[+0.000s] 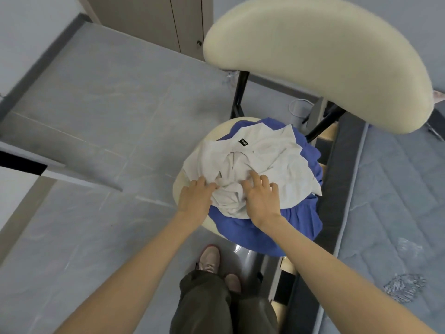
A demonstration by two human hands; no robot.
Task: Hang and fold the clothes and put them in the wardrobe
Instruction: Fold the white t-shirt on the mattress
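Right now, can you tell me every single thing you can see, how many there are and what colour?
white shirt: one, white, crumpled on top of the chair seat pile
blue garment: one, blue, under the white shirt, draped over the seat edge
chair: one, cream pads, black frame, centre
mattress: one, grey-blue, right side
cupboard: one, beige, top, beyond the chair
cable: one, white, looped on the floor behind the chair
floor: one, grey tiles, left
trousers: one pair, dark olive, bottom
shoes: two, pinkish, bottom centre
left hand: one, grips the white shirt
right hand: one, rests on the white shirt, fingers spread
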